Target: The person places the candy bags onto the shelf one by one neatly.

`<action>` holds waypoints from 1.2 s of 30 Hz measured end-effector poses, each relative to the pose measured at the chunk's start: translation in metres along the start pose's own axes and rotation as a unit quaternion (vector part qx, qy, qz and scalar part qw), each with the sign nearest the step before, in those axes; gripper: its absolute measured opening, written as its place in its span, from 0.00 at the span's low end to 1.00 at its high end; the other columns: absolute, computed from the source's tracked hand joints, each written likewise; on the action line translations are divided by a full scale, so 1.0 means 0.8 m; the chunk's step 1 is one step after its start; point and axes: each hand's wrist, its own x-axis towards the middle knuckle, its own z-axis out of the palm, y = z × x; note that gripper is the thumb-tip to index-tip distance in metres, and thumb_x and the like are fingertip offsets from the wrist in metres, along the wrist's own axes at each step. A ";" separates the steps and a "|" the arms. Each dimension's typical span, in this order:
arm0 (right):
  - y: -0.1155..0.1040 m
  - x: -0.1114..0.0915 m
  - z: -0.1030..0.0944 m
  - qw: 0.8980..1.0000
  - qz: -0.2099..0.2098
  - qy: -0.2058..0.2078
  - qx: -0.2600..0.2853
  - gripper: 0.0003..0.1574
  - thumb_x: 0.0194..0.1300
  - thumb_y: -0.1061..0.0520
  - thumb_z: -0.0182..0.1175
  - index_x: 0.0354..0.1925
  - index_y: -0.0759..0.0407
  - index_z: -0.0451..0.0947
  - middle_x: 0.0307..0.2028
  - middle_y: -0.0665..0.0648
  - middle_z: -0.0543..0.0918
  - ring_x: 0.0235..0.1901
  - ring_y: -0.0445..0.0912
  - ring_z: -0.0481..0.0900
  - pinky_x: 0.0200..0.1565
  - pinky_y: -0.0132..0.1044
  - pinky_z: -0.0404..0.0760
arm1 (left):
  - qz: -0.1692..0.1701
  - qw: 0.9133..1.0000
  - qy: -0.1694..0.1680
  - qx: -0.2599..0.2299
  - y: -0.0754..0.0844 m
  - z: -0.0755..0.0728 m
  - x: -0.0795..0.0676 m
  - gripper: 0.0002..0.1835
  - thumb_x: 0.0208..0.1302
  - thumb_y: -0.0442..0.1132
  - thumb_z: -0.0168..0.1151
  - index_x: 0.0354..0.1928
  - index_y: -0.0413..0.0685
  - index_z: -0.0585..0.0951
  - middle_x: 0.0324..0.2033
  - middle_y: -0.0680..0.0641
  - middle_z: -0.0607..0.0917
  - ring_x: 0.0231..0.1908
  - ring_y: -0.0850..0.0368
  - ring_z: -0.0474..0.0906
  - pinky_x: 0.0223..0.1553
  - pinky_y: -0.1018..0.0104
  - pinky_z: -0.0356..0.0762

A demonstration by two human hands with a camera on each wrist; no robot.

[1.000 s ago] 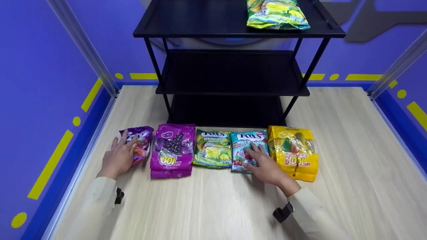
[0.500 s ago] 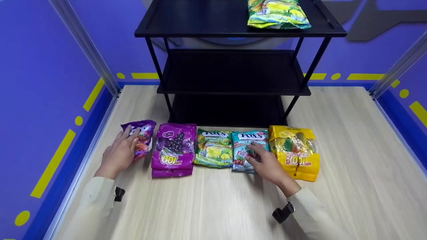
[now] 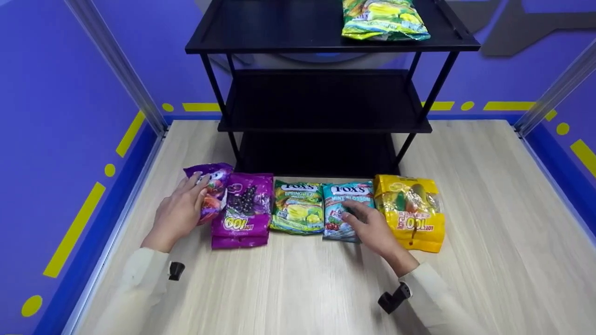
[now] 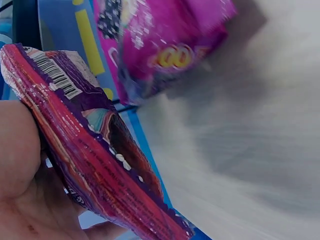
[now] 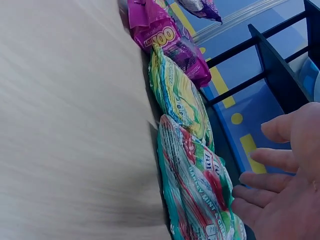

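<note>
My left hand point(image 3: 178, 210) grips a small purple candy bag point(image 3: 216, 187) with fruit pictures, raised off the table. In the left wrist view this candy bag point(image 4: 95, 155) shows its barcode side, thumb on one face and fingers behind. It overlaps the left edge of the magenta Lot 100 bag point(image 3: 242, 228). My right hand point(image 3: 375, 230) is over the teal Fox's Mint Blossom bag point(image 3: 336, 223); the right wrist view shows its fingers point(image 5: 265, 182) spread, holding nothing. Between these lies a green Fox's Spring Tea bag point(image 3: 298, 209). The yellow Lot 100 bag point(image 3: 414, 214) is right of the teal one.
Behind the row of bags stands a black three-tier shelf point(image 3: 321, 100). Another green-yellow candy bag point(image 3: 384, 21) lies on its top tier at the right. Blue panels point(image 3: 56, 116) enclose the wooden table point(image 3: 298, 288) on the left, back and right.
My left hand has lifted the small purple candy bag and carried it rightward, towards the magenta bag. My right hand has drawn its fingers slightly in above the teal bag.
</note>
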 end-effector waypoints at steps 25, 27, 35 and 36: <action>-0.036 -0.014 0.029 0.992 -0.011 -0.037 0.123 0.22 0.73 0.52 0.52 0.61 0.58 0.74 0.64 0.58 0.75 0.64 0.50 0.72 0.67 0.48 0.70 | 0.089 0.996 -0.010 -0.025 0.102 0.014 -0.005 0.24 0.77 0.46 0.41 0.73 0.56 0.63 0.72 0.43 0.63 0.72 0.40 0.56 0.70 0.42 0.60; -0.041 -0.015 0.032 0.991 -0.012 -0.038 0.130 0.22 0.73 0.53 0.52 0.61 0.59 0.75 0.63 0.58 0.76 0.64 0.50 0.73 0.67 0.47 0.71 | 0.098 0.995 -0.011 -0.022 0.109 0.014 -0.007 0.24 0.77 0.47 0.41 0.72 0.56 0.63 0.72 0.44 0.63 0.73 0.41 0.56 0.69 0.42 0.61; -0.050 -0.015 0.043 0.986 -0.013 -0.046 0.162 0.22 0.73 0.53 0.53 0.60 0.59 0.75 0.61 0.63 0.77 0.61 0.51 0.75 0.66 0.47 0.72 | 0.131 0.991 -0.007 -0.017 0.133 0.020 -0.009 0.24 0.77 0.48 0.40 0.72 0.59 0.64 0.72 0.46 0.64 0.72 0.42 0.57 0.70 0.42 0.61; -0.051 -0.015 0.043 0.984 -0.010 -0.050 0.169 0.22 0.73 0.52 0.53 0.60 0.59 0.75 0.61 0.63 0.77 0.61 0.51 0.75 0.66 0.47 0.72 | 0.134 0.991 -0.009 -0.017 0.136 0.021 -0.009 0.24 0.77 0.48 0.40 0.72 0.59 0.64 0.72 0.46 0.64 0.72 0.42 0.57 0.70 0.43 0.60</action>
